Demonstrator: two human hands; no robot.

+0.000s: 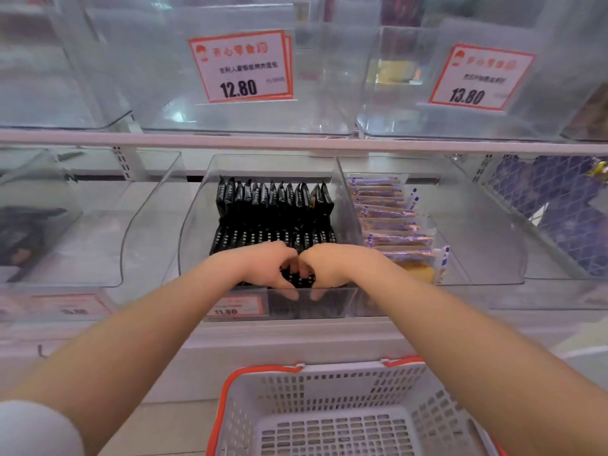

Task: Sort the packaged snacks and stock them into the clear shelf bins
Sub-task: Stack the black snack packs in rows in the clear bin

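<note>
Both hands, left hand (263, 269) and right hand (329, 268), curl around black foil snack packets (274, 212) inside the clear plastic bin (194, 205).
Squeezing unevenly could, I judge, topple the upright far rows.

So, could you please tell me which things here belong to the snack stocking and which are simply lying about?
Belonging to the job:
left hand and right hand, both on the black snack packets
clear bin holding them
purple-striped packets in the neighbouring bin
basket, nothing visible inside

Just there:
price cards 12.80 and 13.80
</note>
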